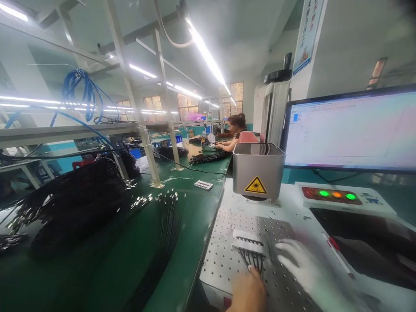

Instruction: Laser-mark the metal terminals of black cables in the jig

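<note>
My left hand (248,290), bare, rests at the near edge of the perforated metal plate (224,255), its fingers closed on several thin black cables (253,259). These cables run into a small white fixture (249,241) on the plate, under the grey laser head (258,171) with a yellow warning sticker. My right hand (305,271), in a white glove, lies flat on the plate just right of the fixture, fingers spread and holding nothing.
A monitor (351,130) stands at right above a panel of red, green and orange lights (331,195). Heaps of black cables (74,199) cover the green bench (191,216) at left. A small white block (203,185) lies there. Another person (235,132) works further back.
</note>
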Motion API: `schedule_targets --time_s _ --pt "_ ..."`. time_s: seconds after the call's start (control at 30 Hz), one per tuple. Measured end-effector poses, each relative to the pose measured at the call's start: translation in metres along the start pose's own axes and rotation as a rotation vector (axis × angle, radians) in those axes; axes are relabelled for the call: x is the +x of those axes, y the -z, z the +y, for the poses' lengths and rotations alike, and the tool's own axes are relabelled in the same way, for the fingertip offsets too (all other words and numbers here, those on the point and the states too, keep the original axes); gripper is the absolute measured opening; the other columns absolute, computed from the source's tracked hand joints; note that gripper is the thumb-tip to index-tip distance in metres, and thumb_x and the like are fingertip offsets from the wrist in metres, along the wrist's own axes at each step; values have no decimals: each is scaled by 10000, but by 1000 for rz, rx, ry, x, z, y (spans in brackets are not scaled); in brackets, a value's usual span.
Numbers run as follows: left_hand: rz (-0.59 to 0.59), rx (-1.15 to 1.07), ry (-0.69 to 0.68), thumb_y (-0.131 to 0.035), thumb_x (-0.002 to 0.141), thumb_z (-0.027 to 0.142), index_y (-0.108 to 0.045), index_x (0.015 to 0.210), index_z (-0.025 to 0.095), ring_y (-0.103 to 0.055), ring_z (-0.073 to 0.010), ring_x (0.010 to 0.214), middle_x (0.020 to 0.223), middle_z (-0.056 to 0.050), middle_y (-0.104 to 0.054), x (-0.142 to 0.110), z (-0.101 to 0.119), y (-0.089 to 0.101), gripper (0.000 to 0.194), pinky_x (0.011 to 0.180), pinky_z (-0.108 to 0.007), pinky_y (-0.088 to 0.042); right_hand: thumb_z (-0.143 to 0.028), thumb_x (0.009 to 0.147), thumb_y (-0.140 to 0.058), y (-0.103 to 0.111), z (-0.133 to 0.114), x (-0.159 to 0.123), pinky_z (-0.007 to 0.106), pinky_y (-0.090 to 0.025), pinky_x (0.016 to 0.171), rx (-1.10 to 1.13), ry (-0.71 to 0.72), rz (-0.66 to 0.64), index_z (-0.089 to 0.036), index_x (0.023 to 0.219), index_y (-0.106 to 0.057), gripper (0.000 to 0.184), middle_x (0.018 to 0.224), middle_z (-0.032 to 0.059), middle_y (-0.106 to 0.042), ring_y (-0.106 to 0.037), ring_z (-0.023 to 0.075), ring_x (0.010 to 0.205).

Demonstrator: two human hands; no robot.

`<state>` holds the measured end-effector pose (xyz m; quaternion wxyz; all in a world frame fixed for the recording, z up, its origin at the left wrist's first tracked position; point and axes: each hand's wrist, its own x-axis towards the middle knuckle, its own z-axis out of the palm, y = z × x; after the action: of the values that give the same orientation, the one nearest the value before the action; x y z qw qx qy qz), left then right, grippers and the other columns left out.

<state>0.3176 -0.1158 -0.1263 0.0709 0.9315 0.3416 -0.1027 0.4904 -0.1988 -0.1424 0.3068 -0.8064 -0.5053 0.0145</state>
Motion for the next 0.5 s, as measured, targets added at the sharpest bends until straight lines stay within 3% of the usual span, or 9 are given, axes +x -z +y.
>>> schedule_targets --time_s 0.07,0.17,0.37,0.5 --pt "-16 -23 22 -351 790 -58 -497 1301 29 -671 -289 885 978 -229 -682 4 0 -4 538 674 -326 -503 -297 806 -446 -6 -23 12 363 -418 977 -102 31 -108 -248 960 -683 286 1190 51 -621 -527 232 1149" --pt "-7 -58 -3 -360 813 -28 -496 1300 17 -669 -302 893 970 -244 -678 4 -1 -4 507 664 -337 -497 -188 780 -444 -6 -45 24 375 -418 886 -290 76 -206 -233 824 -653 218 1041 41 -660 -561 239 1029" --pt "-63 -70 -87 -384 824 -15 -415 1326 -72 -664 -300 920 995 -285 -659 -9 -2 19 506 632 -294 -483 -153 806 -411 -3 -50 23 365 -397 825 -412 106 -207 -218 823 -640 239 955 46 -658 -561 234 947" --pt "-38 -68 -57 -354 834 -23 -458 1312 -35 -675 -280 892 963 -255 -675 -8 -1 18 489 633 -286 -503 -156 825 -386 -12 -65 26 372 -388 910 -353 144 -232 -259 967 -685 347 1120 45 -640 -522 242 1076"
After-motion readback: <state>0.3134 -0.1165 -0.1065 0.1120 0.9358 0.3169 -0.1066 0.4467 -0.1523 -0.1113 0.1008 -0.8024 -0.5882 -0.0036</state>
